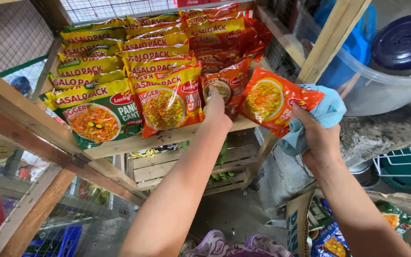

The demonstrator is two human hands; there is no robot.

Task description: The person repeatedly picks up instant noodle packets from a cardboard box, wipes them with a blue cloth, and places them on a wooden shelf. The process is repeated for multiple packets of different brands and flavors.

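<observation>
Noodle packs (120, 62) are already stacked in rows on the wooden shelf (167, 139). One red pack (224, 82) is being pressed in by the left hand (216, 112). Another pack (274, 101) and a blue cloth (327, 112) are gripped in the right hand (317, 138), not yet shelved.

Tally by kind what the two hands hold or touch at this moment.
Noodle packs: 2, the shelf pack at the left hand and the held pack in the right hand
Blue cloth: 1, in the right hand
Total: 3
</observation>
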